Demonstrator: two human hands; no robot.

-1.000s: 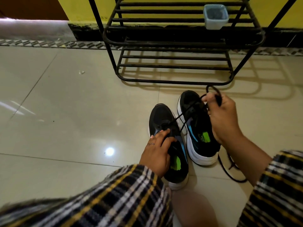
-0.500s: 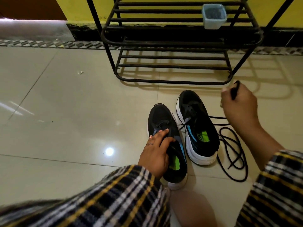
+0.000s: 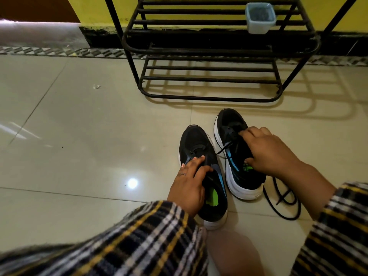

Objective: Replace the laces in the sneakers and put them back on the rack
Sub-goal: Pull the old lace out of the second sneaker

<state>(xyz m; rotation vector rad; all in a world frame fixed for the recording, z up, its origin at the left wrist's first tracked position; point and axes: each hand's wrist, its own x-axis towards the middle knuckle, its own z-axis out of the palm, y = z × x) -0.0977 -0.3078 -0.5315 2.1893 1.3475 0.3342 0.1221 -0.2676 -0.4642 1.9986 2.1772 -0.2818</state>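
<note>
Sneakers (image 3: 221,166) on floor, rack (image 3: 211,50) shoeless; right hand (image 3: 266,150) pinches lace (image 3: 282,202) at right shoe's eyelets, left hand (image 3: 189,186) rests flat on left shoe; lacing unfinished.

Two black sneakers sit on the tiled floor (image 3: 79,136) just in front of the black metal rack (image 3: 209,80), toes toward it. Left sneaker (image 3: 197,144) lies nearer the person than the right sneaker (image 3: 229,120), further from the rack. Left hand (image 3: 189,186) rests on the left sneaker's tongue, fingers straight. Right hand (image 3: 266,152) pinches the lace at the right sneaker's eyelets. Loose black lace (image 3: 286,198) coils on the floor right of that shoe. Small tub (image 3: 259,16) on the rack's upper shelf. Plaid sleeves.
</note>
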